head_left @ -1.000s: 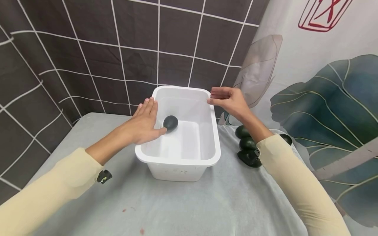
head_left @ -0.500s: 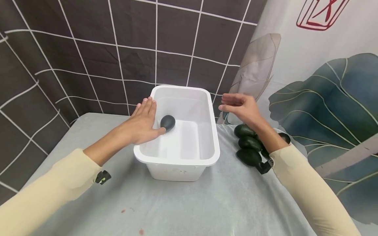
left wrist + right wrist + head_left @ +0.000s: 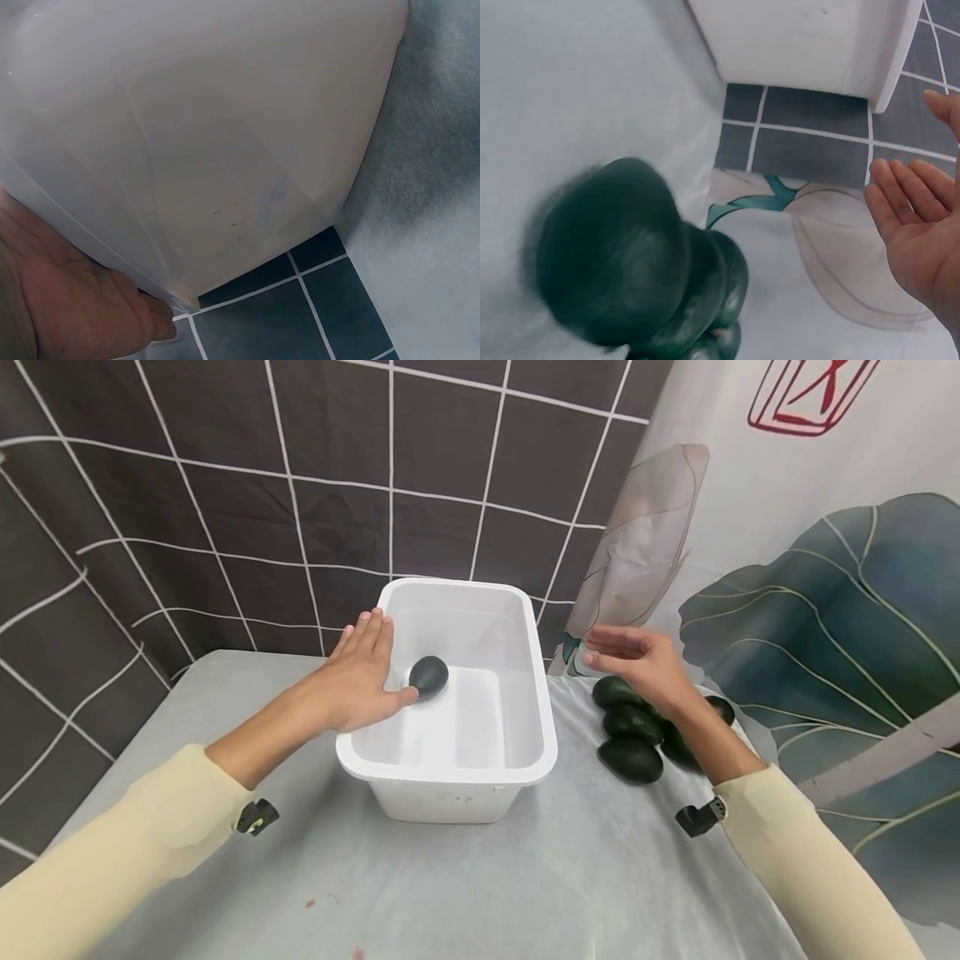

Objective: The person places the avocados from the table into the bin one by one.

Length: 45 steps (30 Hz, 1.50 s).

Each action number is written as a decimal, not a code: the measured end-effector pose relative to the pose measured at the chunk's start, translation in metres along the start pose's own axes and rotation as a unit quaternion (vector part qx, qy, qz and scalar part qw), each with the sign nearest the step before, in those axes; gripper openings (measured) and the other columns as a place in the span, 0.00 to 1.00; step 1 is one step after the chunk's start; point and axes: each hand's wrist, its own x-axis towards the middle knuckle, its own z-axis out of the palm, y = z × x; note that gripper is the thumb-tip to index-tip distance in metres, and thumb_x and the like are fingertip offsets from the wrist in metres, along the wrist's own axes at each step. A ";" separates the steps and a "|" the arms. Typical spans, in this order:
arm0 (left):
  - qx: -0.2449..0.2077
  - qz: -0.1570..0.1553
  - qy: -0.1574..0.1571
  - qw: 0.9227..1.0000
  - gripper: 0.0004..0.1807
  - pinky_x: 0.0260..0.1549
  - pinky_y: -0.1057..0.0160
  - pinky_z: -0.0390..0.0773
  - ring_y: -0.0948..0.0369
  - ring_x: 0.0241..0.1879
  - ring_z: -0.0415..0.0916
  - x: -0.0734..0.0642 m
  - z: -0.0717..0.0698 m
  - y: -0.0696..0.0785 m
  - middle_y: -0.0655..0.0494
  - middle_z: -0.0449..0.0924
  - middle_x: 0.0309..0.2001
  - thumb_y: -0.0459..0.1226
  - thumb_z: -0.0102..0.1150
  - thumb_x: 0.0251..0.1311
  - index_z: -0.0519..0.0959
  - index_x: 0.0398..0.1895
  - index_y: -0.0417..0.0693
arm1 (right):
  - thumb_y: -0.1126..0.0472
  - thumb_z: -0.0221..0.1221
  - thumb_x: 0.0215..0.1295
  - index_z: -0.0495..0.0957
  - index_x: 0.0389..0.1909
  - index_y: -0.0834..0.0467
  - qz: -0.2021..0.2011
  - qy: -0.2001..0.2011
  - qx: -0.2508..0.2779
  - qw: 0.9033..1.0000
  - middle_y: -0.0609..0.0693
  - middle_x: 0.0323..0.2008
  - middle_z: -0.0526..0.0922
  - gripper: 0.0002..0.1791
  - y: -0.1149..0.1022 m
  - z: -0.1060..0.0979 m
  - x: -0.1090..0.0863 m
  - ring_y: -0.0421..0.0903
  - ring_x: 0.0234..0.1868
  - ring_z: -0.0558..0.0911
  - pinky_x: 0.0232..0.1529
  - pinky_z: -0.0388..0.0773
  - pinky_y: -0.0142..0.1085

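One dark fruit placed in white tub, near thumb of left hand, fingers extended; other fruits left outside, near relaxed, empty fingers of right hand.

Red boxed X-like mark on white backdrop

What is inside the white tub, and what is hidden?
One dark egg-shaped object lies in the white tub, toward its left side. The left hand covers part of that side; anything directly beneath it cannot be seen.

One white tub, six avocados (at least).
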 end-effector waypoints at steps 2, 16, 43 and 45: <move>0.001 -0.001 0.000 1.000 0.60 0.92 0.37 0.27 0.37 0.93 0.18 0.000 0.000 0.000 0.30 0.20 0.92 0.58 0.52 0.80 0.32 0.90 0.26 | 0.53 0.75 0.74 0.82 0.75 0.61 -0.002 0.000 -0.005 1.000 0.58 0.67 0.90 0.33 0.004 -0.003 -0.004 0.24 0.53 0.89 0.54 0.84 0.19; 0.000 0.001 0.003 1.000 0.60 0.92 0.37 0.28 0.36 0.93 0.19 0.000 0.001 -0.001 0.29 0.21 0.91 0.57 0.51 0.80 0.32 0.90 0.26 | 0.52 0.76 0.75 0.83 0.74 0.61 0.013 0.002 -0.006 1.000 0.48 0.63 0.94 0.32 0.023 -0.009 -0.031 0.25 0.55 0.90 0.56 0.84 0.18; 0.003 0.003 0.005 1.000 0.61 0.92 0.36 0.29 0.34 0.93 0.21 -0.002 0.001 0.000 0.28 0.21 0.91 0.59 0.52 0.80 0.33 0.90 0.25 | 0.55 0.77 0.73 0.81 0.74 0.64 0.041 0.000 0.016 0.999 0.33 0.56 0.94 0.34 0.054 -0.018 -0.063 0.29 0.58 0.91 0.56 0.85 0.19; 0.003 0.003 0.005 1.000 0.61 0.92 0.36 0.30 0.34 0.93 0.21 -0.002 0.001 0.000 0.28 0.22 0.91 0.59 0.52 0.80 0.33 0.90 0.25 | 0.57 0.77 0.73 0.80 0.74 0.66 0.040 -0.002 0.024 0.999 0.31 0.55 0.94 0.34 0.056 -0.018 -0.065 0.29 0.57 0.92 0.56 0.86 0.20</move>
